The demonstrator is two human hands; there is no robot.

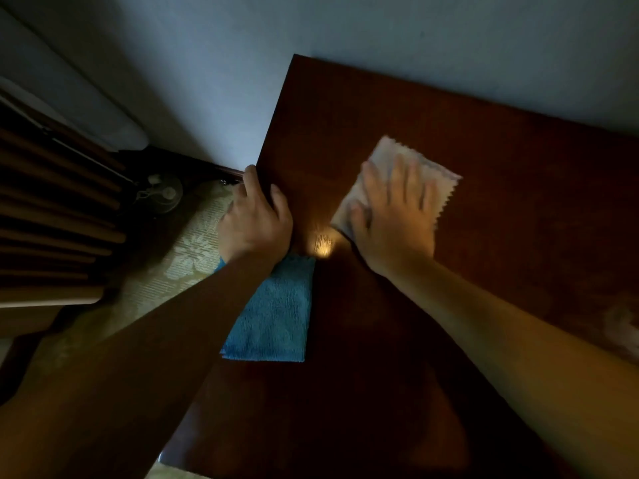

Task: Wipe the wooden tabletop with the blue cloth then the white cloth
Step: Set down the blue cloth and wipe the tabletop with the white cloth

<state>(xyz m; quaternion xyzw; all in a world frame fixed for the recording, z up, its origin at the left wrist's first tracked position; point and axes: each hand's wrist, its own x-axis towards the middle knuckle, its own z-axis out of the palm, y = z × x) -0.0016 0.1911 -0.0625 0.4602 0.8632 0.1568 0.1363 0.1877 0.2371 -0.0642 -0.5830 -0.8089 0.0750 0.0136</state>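
The dark wooden tabletop (484,236) fills the right and lower part of the head view. My right hand (394,209) lies flat, fingers spread, pressing the white cloth (439,171) onto the wood near the middle. The white cloth has zigzag edges and sticks out beyond my fingers. My left hand (254,219) grips the table's left edge, fingers curled over it. The blue cloth (276,316) lies folded flat on the table near that left edge, partly under my left forearm.
A pale wall (415,36) runs behind the table. Left of the table are a floral patterned floor covering (186,250), a small fan (162,193) on the floor and dark wooden slats (52,202). A bright light spot (323,243) reflects on the wood between my hands.
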